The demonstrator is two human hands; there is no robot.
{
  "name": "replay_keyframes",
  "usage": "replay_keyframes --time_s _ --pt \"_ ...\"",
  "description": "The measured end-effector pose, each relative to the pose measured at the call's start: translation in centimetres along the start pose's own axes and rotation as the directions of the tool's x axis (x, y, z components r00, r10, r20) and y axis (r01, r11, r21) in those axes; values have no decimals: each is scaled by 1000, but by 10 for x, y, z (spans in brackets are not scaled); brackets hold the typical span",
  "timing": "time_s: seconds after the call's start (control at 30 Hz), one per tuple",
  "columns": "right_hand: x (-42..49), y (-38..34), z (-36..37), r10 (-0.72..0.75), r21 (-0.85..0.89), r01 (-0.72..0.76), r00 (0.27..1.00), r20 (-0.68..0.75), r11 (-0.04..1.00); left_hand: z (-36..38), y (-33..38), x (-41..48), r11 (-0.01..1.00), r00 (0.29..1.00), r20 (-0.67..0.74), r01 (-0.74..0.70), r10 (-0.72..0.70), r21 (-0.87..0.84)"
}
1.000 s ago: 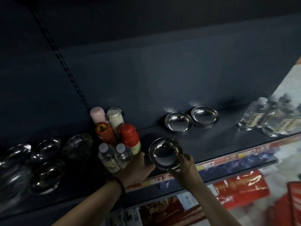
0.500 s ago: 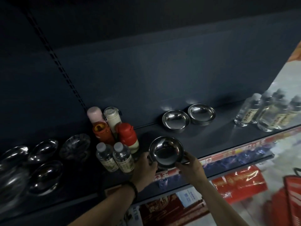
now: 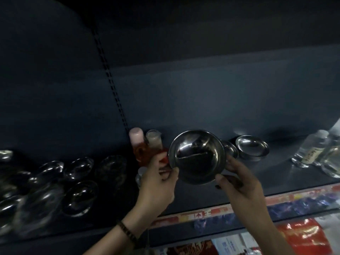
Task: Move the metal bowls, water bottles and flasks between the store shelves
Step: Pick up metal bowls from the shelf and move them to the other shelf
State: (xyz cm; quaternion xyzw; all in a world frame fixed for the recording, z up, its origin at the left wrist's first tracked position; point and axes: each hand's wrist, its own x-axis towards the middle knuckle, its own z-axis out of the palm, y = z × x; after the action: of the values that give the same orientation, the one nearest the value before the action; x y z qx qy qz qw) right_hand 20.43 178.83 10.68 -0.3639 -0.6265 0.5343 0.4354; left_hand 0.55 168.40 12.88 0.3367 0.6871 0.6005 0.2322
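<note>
The bowl (image 3: 196,159) hangs tilted between the fingers (image 3: 166,174): the left hand (image 3: 158,184) pinches one rim and the right hand (image 3: 241,186) curls under the opposite rim (light, stiff, probably slick, so the rim gives the best purchase).

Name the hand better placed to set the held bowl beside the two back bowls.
Right, probably: the right hand grips the held bowl on the side nearest the two back bowls; the left hand grips by the flasks.
</note>
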Motion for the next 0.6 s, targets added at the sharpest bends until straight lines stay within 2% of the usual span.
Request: replay_keyframes --time_s 0.17,0.3,0.47,0.6 --pt "1 -29 79 -71 45 68 995 75 997 -88 14 8 999 997 -64 -32 33 8" --pt "-7 -47 162 -101 -19 105 983 151 994 -169 9 8 999 990 -139 -36 38 15" --pt "-21 -61 290 -170 -42 187 949 266 981 -278 -5 7 990 935 -334 -91 121 103" --pt "-37 -65 394 -185 -40 215 908 376 976 -375 -31 12 988 890 -442 -53 114 148"
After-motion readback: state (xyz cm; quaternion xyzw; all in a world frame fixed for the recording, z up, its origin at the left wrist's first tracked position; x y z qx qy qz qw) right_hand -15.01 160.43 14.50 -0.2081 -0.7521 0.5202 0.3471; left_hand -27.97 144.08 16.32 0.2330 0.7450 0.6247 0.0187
